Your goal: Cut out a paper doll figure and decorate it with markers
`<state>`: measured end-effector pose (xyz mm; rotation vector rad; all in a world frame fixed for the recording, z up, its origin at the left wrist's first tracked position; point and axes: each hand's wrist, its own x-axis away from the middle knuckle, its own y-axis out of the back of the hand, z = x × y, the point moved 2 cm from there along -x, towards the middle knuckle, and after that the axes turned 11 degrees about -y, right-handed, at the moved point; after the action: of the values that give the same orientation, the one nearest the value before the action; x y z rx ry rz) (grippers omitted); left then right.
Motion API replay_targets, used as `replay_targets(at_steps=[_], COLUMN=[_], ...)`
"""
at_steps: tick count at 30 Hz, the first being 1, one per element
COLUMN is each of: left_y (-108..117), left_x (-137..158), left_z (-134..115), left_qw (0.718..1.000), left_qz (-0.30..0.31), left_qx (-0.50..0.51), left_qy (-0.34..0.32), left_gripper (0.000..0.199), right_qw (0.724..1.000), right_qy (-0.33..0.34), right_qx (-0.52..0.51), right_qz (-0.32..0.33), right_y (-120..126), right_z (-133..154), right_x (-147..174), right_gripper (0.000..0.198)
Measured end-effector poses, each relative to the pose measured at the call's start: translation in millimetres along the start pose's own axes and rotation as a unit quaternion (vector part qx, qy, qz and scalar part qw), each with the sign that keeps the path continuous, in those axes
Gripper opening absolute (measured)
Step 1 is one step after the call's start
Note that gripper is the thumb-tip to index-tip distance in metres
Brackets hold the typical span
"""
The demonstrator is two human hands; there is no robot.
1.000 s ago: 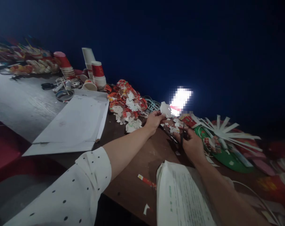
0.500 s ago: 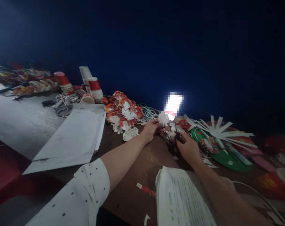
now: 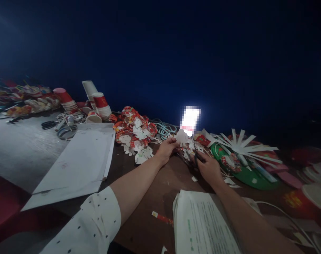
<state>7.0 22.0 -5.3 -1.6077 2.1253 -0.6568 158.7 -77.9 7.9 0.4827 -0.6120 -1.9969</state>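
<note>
I've got the left hand (image 3: 166, 151) pinching the white paper piece (image 3: 181, 138) by its edge, above scraps (image 3: 188, 153), the right hand (image 3: 209, 170) gripping scissors (image 3: 195, 155) just beside; that piece looks light, bendy, tearable, so I'd favour its rim.

There are two hands (image 3: 165, 151), one green disc (image 3: 246, 179) and three cup stacks (image 3: 100, 102) at left.

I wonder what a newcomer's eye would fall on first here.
Most likely the glowing white patch just beyond the white paper piece in the left hand, against the dark blue background. Then perhaps the white strips fanned by the green disc on the right, or the red-and-white cup stacks on the left.
</note>
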Motion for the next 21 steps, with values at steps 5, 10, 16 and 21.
replay_targets(at_steps=[5, 10, 16, 21], left_y=[0.1, -0.9, -2.0, -3.7], left_x=[-0.7, 2.2, 4.8, 6.9], left_z=[1.0, -0.5, -1.7, -2.7], left_qw=[1.000, 1.000, 0.998, 0.995], left_qz=[-0.003, 0.016, 0.031, 0.047], left_qx=[-0.005, -0.026, -0.050, -0.087], left_qy=[0.002, 0.004, 0.005, 0.010], left_gripper=[0.036, 0.042, 0.045, 0.043], right_qw=[1.000, 0.999, 0.997, 0.996], right_qy=[-0.009, -0.025, -0.056, -0.063], right_qx=[-0.016, -0.020, -0.033, -0.032], right_qz=[0.013, 0.019, 0.039, 0.045], right_y=[1.3, -1.1, -3.2, 0.1], right_z=[1.6, -6.3, -15.3, -13.2], right_x=[0.3, -2.7, -4.9, -3.4], right_gripper=[0.044, 0.048, 0.053, 0.050])
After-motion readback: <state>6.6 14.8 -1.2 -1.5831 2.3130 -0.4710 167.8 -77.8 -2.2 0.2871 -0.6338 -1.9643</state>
